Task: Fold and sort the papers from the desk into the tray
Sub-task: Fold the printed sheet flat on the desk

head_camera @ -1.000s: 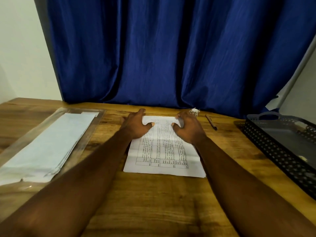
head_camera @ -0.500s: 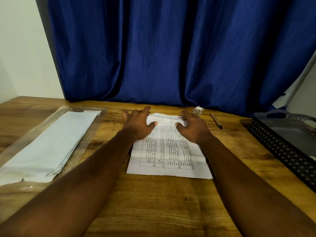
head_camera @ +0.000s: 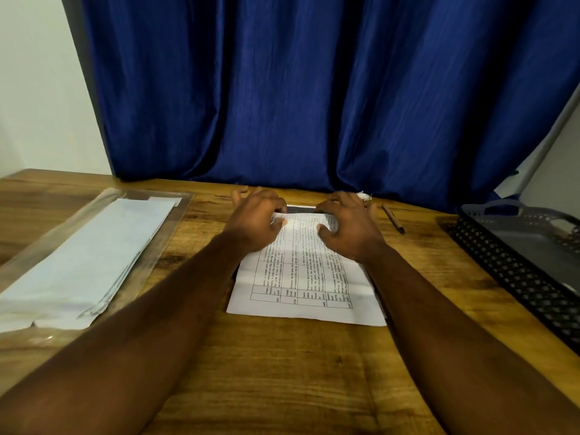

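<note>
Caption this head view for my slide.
Left hand and right hand pinch far edge of printed sheet on desk; black tray at right.

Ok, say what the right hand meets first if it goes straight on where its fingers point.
Probably the small white object just beyond the right hand, or, passing beside it, the blue curtain; depth is unclear.

White sheet [head_camera: 309,287] printed with a black-lined table, deep blue curtain [head_camera: 314,89], brown wood-grain desk [head_camera: 282,372], black perforated tray [head_camera: 518,262], pale blue-white paper stack [head_camera: 84,255]
</note>
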`<state>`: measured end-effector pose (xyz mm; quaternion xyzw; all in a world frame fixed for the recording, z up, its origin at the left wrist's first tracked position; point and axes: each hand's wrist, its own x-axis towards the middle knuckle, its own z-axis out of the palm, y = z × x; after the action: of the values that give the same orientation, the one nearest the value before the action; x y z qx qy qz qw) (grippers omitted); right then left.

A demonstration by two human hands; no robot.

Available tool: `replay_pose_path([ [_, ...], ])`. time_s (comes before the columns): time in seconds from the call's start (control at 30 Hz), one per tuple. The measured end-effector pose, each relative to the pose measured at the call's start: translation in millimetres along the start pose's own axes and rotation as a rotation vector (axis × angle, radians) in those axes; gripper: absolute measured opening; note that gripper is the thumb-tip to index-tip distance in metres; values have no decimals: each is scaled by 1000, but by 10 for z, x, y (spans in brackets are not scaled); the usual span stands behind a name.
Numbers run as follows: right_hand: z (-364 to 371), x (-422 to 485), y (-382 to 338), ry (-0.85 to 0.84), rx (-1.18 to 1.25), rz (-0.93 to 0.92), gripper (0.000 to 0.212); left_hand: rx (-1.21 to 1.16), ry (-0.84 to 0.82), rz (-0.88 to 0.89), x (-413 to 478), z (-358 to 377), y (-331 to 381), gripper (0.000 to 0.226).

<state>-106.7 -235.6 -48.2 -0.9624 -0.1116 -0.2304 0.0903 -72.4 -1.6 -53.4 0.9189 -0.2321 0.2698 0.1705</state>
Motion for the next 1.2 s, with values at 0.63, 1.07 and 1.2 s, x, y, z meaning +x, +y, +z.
replay_pose_path([
  [0.63, -60, -61, -146, -69, 190, 25, 59, -45, -172, 3, -76, -168, 167, 32],
  [1.07, -38, 56, -124, 177, -124, 11, 31, 112, -95, 23, -15, -185, 173, 34],
  [1.2, -43, 55, -119, 136, -71, 49, 32, 123, -111, 41, 4, -222, 154, 11],
])
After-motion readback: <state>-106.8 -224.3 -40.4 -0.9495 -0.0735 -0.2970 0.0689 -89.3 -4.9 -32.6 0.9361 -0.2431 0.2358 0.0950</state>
